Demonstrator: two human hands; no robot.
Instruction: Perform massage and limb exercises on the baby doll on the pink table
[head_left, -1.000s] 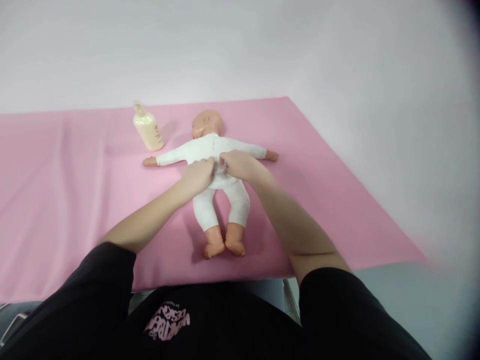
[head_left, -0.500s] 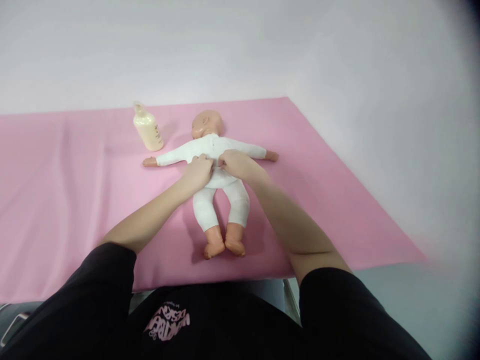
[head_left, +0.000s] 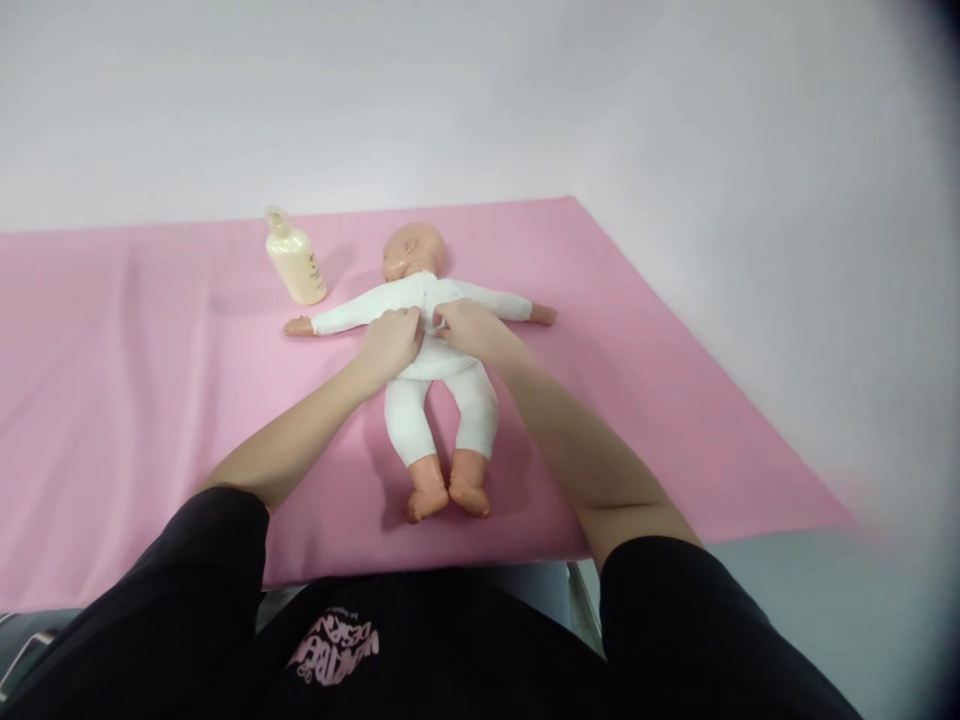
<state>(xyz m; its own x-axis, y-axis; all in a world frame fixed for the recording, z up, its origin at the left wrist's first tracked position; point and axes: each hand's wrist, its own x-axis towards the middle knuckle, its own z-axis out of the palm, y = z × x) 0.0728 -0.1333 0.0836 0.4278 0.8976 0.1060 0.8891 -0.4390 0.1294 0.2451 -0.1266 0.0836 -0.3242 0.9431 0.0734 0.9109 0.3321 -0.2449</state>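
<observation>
Shifted slightly headward on torso of white-suited doll (head_left: 441,359) with left hand (head_left: 394,341) and right hand (head_left: 474,327), fingers curled nearly closed; cannot tell whether pinching anything. Noted doll stretched out on pink sheet (head_left: 637,410), near pump bottle (head_left: 297,266).

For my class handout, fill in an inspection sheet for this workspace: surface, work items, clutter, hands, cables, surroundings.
Surface: pink cloth, creased at picture left.
Work items: white-clothed baby doll lying on the cloth, arms spread, head turned toward the bottle's side, feet nearest the person.
Clutter: cream-coloured pump bottle, upright beside the doll.
Hands: left hand and right hand curled at the doll's torso; whether they pinch the fabric is unclear.
Cables: nothing seen.
Surroundings: pale wall behind; black shirt in front.
</observation>
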